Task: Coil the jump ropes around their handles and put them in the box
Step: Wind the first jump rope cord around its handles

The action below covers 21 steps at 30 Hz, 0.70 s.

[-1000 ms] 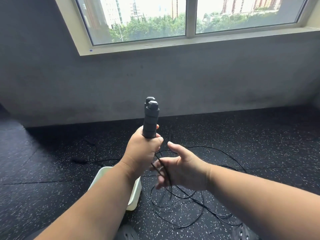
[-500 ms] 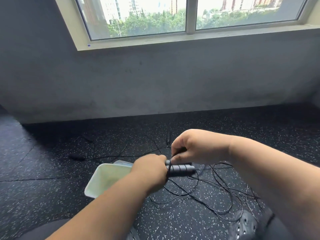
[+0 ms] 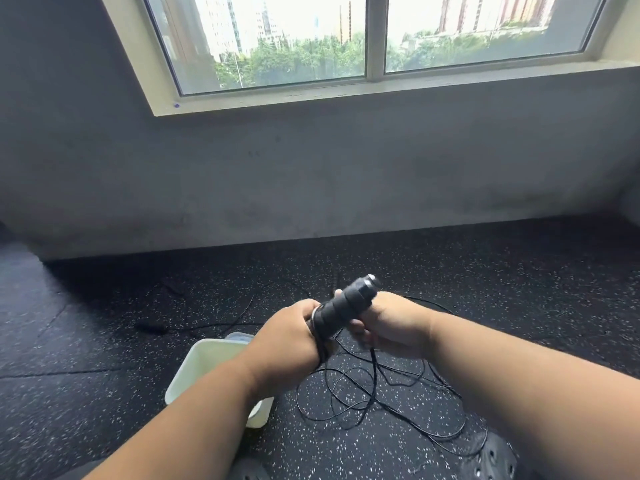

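No writing or brand can be read on any item. The black handles point(image 3: 346, 304), whose number cannot be told, are gripped at their lower end by the curled left hand point(image 3: 289, 336) and tilted up to the right, while the right hand point(image 3: 388, 325) is wrapped around their upper part just beside the left, the thin black rope point(image 3: 374, 393) being trailed from between both hands into loose loops on the speckled floor point(image 3: 104, 341) below them. One pale open box point(image 3: 204, 365) is seen on the floor under the left wrist, partly hidden by the forearm, and a window point(image 3: 346, 39) is set in the wall well beyond both hands.
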### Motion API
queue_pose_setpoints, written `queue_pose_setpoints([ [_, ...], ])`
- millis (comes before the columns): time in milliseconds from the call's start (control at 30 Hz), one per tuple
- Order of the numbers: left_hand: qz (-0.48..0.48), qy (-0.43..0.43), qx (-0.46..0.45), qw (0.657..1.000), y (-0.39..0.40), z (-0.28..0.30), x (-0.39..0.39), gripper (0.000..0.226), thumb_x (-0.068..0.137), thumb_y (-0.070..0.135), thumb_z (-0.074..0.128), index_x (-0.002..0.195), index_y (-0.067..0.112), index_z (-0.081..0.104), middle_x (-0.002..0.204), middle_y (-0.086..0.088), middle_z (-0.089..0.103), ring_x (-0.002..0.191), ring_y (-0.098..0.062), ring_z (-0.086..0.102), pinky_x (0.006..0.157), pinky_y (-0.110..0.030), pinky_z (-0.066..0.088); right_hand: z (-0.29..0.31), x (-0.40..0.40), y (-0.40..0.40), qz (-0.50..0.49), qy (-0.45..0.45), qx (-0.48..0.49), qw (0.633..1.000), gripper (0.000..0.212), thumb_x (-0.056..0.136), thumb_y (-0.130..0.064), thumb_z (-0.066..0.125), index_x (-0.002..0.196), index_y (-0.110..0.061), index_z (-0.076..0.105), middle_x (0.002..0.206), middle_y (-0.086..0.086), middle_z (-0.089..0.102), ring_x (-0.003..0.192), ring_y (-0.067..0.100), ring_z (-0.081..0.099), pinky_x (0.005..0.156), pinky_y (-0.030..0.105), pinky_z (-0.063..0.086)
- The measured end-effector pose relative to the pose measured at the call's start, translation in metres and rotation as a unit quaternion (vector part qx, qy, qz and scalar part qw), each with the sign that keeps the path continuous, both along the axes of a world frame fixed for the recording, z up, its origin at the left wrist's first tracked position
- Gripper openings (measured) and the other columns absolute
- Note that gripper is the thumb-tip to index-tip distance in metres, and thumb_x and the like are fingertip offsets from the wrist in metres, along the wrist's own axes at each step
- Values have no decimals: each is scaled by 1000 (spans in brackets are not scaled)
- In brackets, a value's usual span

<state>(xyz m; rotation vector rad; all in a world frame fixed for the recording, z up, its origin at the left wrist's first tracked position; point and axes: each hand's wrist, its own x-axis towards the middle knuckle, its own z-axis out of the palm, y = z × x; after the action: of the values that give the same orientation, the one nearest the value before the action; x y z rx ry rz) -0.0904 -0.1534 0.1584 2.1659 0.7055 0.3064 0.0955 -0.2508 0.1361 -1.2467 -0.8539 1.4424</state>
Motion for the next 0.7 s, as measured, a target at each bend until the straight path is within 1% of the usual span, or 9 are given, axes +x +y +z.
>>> queue_pose_setpoints([
  [33, 29, -22, -37, 999, 1, -1, 1, 32, 74, 20, 79, 100, 31, 62, 84, 1, 71, 67, -8, 57, 63, -35, 50, -1, -5, 1, -22, -34, -5, 999, 27, 107, -32, 54, 84, -25, 68, 66, -2, 46, 57, 9, 38, 54, 26, 31],
  [133, 95, -108, -182, 973, 8, -4, 6, 60, 65, 20, 82, 118, 33, 58, 89, 6, 68, 77, -12, 58, 70, -32, 50, -9, -20, -1, -23, -243, -24, 969, 30, 109, -37, 49, 93, -21, 68, 61, -7, 47, 54, 10, 40, 49, 27, 32],
  [200, 101, -105, -201, 969, 11, -6, 7, 46, 72, 8, 79, 109, 27, 60, 77, 8, 61, 70, -12, 53, 64, -28, 45, -10, -31, -4, -10, -328, -37, 944, 34, 109, -42, 46, 94, -20, 66, 62, -9, 46, 53, 10, 39, 49, 27, 33],
  [267, 131, -29, -105, 985, 14, -9, 6, 33, 77, 3, 70, 98, 28, 62, 72, 9, 63, 66, -15, 54, 61, -30, 43, 1, -39, -6, 18, -423, -47, 905, 32, 109, -46, 43, 94, -24, 61, 72, -8, 55, 61, 10, 48, 56, 28, 38],
  [333, 154, 65, 14, 986, 17, -14, 4, 32, 78, 10, 60, 101, 33, 59, 79, 6, 68, 72, -19, 61, 64, -31, 44, 16, -43, -9, 78, -553, -53, 828, 25, 106, -48, 47, 100, -25, 54, 96, -1, 66, 83, 19, 58, 72, 32, 44],
  [400, 141, 165, 109, 970, 19, -19, 1, 33, 84, 17, 56, 110, 35, 55, 90, 4, 69, 83, -25, 63, 70, -33, 45, 34, -46, -15, 157, -609, -44, 776, 21, 103, -45, 54, 107, -25, 57, 111, 2, 69, 96, 24, 61, 79, 32, 45],
  [500, 60, 274, 216, 935, 11, -28, 3, 31, 90, 22, 54, 119, 33, 51, 109, -2, 70, 102, -30, 67, 80, -36, 49, 57, -46, -23, 238, -634, -12, 736, 19, 102, -38, 57, 101, -20, 65, 95, -1, 69, 84, 22, 59, 70, 29, 41],
  [600, -21, 290, 252, 923, -15, -34, 14, 28, 92, 24, 54, 119, 30, 52, 114, -5, 67, 109, -31, 66, 85, -39, 51, 72, -31, -21, 221, -632, 5, 743, 22, 102, -38, 57, 93, -21, 69, 80, -7, 63, 75, 17, 57, 65, 29, 40],
  [700, -59, 253, 259, 930, -36, -28, 21, 24, 86, 21, 54, 108, 25, 60, 104, -2, 70, 99, -30, 69, 78, -38, 55, 77, -11, -19, 198, -567, -3, 800, 24, 101, -41, 61, 83, -28, 68, 74, -19, 65, 70, -2, 56, 64, 18, 44],
])
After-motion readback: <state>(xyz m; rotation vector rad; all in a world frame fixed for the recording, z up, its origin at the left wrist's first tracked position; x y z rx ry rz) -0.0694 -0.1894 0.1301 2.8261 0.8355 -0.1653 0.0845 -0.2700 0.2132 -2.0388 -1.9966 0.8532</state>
